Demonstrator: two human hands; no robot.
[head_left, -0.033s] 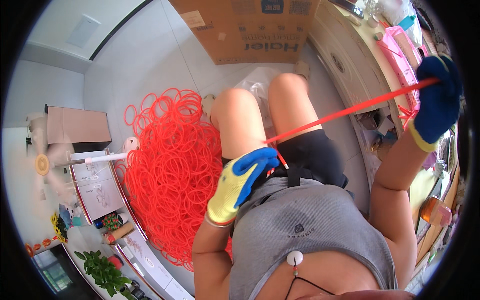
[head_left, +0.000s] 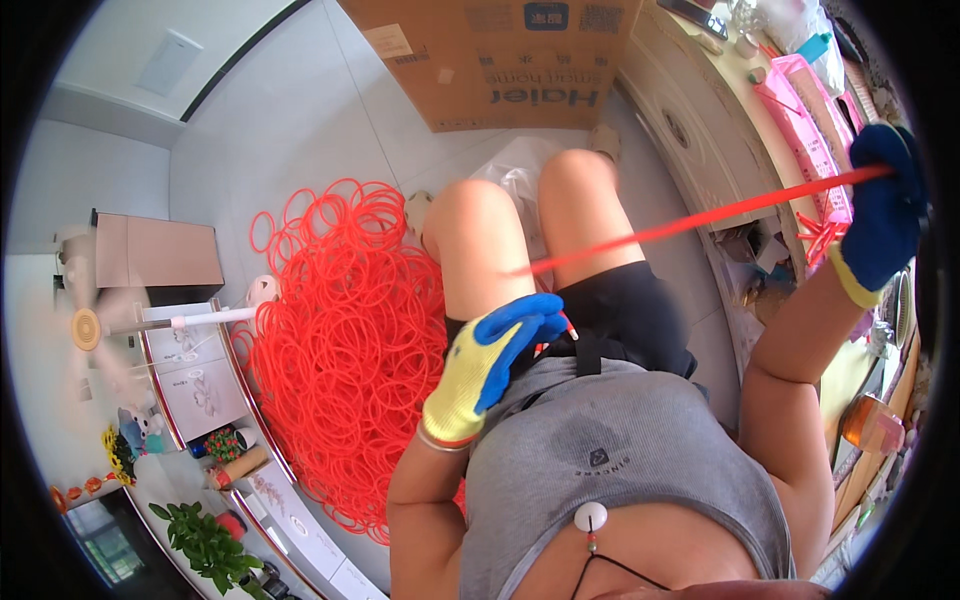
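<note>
Strip (head_left: 700,218) over legs (head_left: 478,235), ring pile (head_left: 345,360) left, box (head_left: 500,85) ahead

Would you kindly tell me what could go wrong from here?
The red strip might flick the bare legs it crosses in view. The right hand, holding it, could perhaps knock the pink package close by. The heaped red rings might tangle, since they overlap thickly.

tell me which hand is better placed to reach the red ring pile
Probably the left hand: it is nearer the red ring pile, while the right hand is farther away, gripping a red strip.
</note>
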